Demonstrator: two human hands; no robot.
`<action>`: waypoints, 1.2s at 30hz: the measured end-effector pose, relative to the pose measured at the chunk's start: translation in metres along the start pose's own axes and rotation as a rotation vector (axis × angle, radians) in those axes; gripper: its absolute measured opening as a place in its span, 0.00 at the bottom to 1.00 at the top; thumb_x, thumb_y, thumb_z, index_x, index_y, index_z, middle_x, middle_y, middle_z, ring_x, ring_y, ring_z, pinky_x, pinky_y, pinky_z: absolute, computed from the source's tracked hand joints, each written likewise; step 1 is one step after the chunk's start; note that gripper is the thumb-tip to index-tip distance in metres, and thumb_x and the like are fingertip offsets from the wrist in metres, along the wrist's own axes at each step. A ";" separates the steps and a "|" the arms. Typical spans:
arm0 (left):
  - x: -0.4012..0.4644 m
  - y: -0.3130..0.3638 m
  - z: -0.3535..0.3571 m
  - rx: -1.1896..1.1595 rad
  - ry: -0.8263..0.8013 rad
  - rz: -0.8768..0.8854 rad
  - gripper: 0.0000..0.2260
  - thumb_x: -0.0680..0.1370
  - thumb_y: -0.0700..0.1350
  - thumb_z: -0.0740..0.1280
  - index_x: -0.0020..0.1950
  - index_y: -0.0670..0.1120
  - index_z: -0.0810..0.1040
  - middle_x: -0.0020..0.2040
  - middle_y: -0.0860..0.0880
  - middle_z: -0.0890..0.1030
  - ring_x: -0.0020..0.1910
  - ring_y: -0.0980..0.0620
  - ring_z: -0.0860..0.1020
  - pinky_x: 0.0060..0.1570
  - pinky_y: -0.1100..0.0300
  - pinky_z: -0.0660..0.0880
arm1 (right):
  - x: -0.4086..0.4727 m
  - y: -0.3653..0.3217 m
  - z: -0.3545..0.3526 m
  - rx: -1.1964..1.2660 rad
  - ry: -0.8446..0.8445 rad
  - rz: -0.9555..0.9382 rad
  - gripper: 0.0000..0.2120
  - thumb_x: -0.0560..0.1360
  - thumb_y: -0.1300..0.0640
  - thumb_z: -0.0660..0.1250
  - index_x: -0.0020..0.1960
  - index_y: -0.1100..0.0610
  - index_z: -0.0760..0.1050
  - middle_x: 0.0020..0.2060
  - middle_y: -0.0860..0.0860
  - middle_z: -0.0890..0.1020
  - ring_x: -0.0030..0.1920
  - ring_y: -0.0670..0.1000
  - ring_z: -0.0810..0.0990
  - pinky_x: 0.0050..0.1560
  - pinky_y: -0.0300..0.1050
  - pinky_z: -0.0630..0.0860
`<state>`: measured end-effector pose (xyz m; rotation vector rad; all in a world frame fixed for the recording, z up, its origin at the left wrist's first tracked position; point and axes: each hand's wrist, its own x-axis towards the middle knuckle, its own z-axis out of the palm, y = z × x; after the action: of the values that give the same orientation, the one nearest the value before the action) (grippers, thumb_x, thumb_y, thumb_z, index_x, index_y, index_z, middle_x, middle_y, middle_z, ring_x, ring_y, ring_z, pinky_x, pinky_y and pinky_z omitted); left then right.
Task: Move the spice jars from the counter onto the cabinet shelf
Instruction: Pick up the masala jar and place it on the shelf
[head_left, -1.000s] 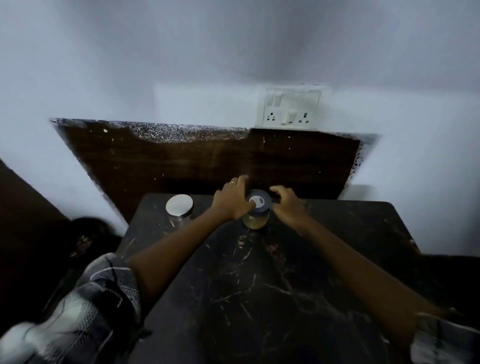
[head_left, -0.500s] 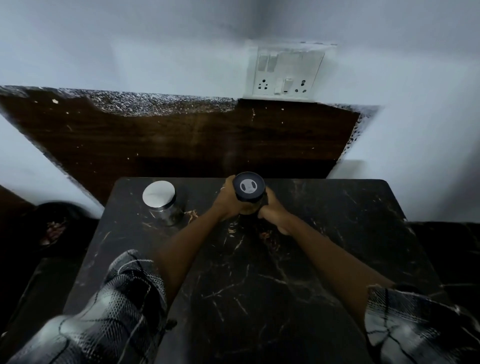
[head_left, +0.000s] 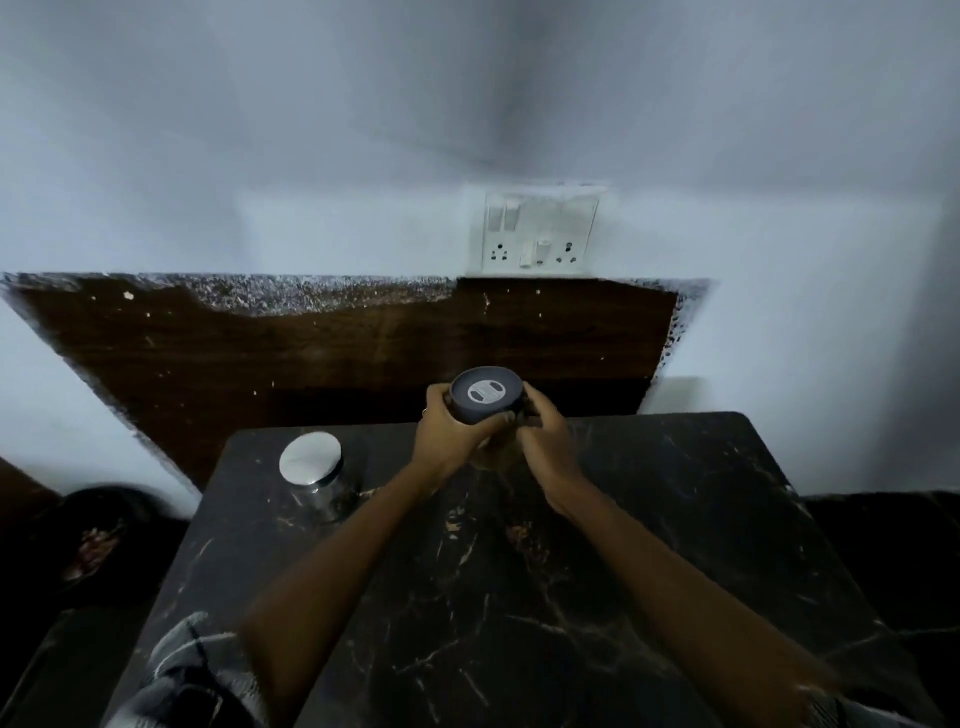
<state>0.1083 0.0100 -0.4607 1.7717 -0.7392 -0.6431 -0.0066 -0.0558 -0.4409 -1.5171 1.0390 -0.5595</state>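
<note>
Dark-lidded spice jar (head_left: 485, 397) sits gripped between both hands, left (head_left: 451, 436) and right (head_left: 546, 441).

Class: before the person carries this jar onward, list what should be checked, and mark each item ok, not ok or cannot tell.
1. Left hand grips the dark-lidded jar: ok.
2. Right hand grips the same jar: ok.
3. Lid seated on that jar: ok.
4. Jar clear of the counter: cannot tell, hands hide its base.
5. Cabinet shelf in view: not ok.
6. Silver-lidded jar moved off the counter: not ok.
</note>
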 end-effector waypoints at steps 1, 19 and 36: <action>-0.002 0.017 -0.002 -0.018 0.019 0.042 0.33 0.64 0.54 0.78 0.61 0.53 0.63 0.58 0.53 0.73 0.54 0.57 0.73 0.44 0.70 0.70 | -0.004 -0.014 -0.005 0.027 0.030 -0.052 0.27 0.75 0.68 0.56 0.71 0.51 0.64 0.69 0.54 0.70 0.68 0.54 0.69 0.68 0.57 0.68; -0.113 0.302 -0.046 -0.472 -0.201 0.408 0.23 0.63 0.67 0.64 0.50 0.55 0.83 0.49 0.51 0.85 0.48 0.51 0.84 0.44 0.53 0.80 | -0.129 -0.210 -0.104 0.895 -0.365 -0.401 0.27 0.67 0.51 0.69 0.63 0.59 0.72 0.60 0.59 0.79 0.64 0.60 0.75 0.65 0.60 0.68; -0.161 0.339 -0.021 -0.536 -0.280 0.543 0.23 0.70 0.63 0.60 0.60 0.54 0.77 0.56 0.47 0.83 0.58 0.48 0.80 0.56 0.53 0.78 | -0.170 -0.225 -0.127 0.203 0.279 -0.982 0.46 0.66 0.54 0.76 0.75 0.43 0.51 0.67 0.37 0.65 0.68 0.39 0.66 0.61 0.35 0.73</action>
<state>-0.0424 0.0594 -0.1198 0.9436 -1.0708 -0.6421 -0.1260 0.0099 -0.1633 -1.7342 0.3411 -1.5378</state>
